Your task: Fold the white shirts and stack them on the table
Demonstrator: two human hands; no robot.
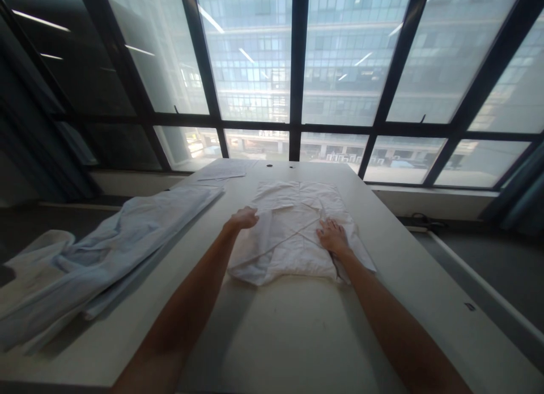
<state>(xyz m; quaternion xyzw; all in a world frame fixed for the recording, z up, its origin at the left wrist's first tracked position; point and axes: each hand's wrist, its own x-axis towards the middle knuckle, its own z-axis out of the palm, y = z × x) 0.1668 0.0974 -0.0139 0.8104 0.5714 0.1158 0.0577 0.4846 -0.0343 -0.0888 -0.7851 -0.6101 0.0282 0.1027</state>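
Note:
A white garment (293, 252) lies spread on the white table, partly folded, with creases crossing its middle. My left hand (245, 217) is closed on the garment's left edge, where a thinner layer of cloth is folded inward. On the right side of the cloth, my right hand (334, 236) rests flat with its fingers spread. The garment's far end reaches toward the back of the table, and its near edge sags in a shallow curve. Which part of the garment faces up I cannot tell.
More white garments (140, 235) lie in a long heap at the table's left, some hanging over the edge. A flat white cloth or sheet (223, 170) sits at the back left of the table (289, 337). Tall dark-framed windows (297, 71) stand behind.

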